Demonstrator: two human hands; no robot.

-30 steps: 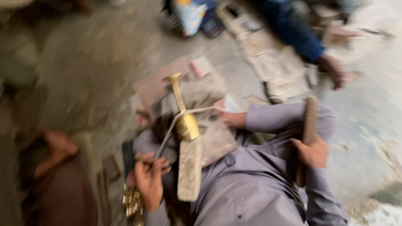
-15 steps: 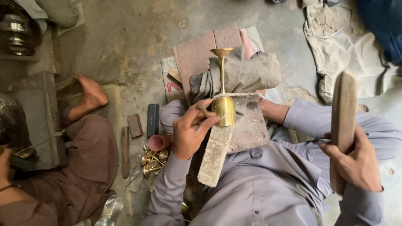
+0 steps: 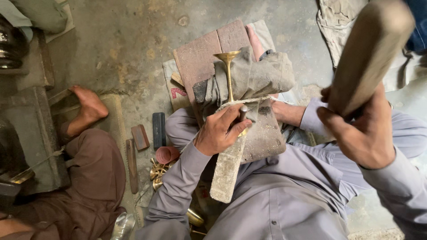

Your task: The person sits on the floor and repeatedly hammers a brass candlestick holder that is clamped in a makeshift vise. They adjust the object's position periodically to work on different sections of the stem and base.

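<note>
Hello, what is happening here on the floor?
A person sitting on the floor presses the left hand on a brass goblet-shaped piece and a dark tool, over a worn block on the lap. The right hand holds a wooden mallet raised. Another person's bare foot rests nearby.

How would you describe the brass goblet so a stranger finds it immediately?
Find the grey cloth bundled over the person's lap. The brass goblet lies on it, its bowl under the left hand. Only it is shiny gold with a thin stem and flared foot.

no packages, labels, signs, screens
</note>
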